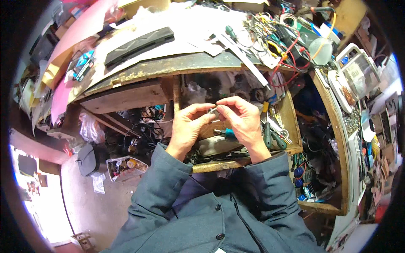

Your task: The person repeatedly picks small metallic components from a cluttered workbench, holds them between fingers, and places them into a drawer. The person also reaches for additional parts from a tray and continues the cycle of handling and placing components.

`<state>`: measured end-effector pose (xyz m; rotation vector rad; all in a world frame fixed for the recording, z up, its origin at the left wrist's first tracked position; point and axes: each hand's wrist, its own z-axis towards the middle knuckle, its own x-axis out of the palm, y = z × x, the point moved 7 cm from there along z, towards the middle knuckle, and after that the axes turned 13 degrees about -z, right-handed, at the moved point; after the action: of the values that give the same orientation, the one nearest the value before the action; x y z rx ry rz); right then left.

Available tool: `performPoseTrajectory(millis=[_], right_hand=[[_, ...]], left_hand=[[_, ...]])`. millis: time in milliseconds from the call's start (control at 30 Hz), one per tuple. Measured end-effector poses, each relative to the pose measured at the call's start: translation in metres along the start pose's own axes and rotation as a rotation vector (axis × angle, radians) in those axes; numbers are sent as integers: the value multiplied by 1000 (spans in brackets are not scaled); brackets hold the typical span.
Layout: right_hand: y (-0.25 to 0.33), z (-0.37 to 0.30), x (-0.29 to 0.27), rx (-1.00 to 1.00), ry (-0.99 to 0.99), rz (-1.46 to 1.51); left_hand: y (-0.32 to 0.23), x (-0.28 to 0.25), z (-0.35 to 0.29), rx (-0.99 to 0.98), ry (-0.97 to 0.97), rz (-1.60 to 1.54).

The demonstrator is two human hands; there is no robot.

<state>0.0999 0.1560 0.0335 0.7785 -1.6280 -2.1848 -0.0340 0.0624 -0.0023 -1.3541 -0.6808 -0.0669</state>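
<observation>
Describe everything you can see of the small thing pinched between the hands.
The small part looks silvery, like metal, and rather short. It is held up over the open wooden drawer, pinched by the left hand and the right hand. They hide much of it, so its full shape and any separate pieces cannot be made out.

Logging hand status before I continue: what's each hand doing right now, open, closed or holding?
Left hand: closed, pinching a small silvery piece, too small to identify.
Right hand: closed, thumb and finger apparently on the same piece.
</observation>
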Motion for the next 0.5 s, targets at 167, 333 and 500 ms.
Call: performPoseTrajectory(millis=[167, 333, 500], right_hand=[[1, 4, 2, -86, -29, -35], [-9, 2, -23, -17, -46, -9], [-12, -16, -85, 47, -29, -130]], left_hand=[[2, 0, 2, -20, 17, 41], [9, 6, 3, -140, 41, -5], [10, 6, 3, -148, 67, -88]])
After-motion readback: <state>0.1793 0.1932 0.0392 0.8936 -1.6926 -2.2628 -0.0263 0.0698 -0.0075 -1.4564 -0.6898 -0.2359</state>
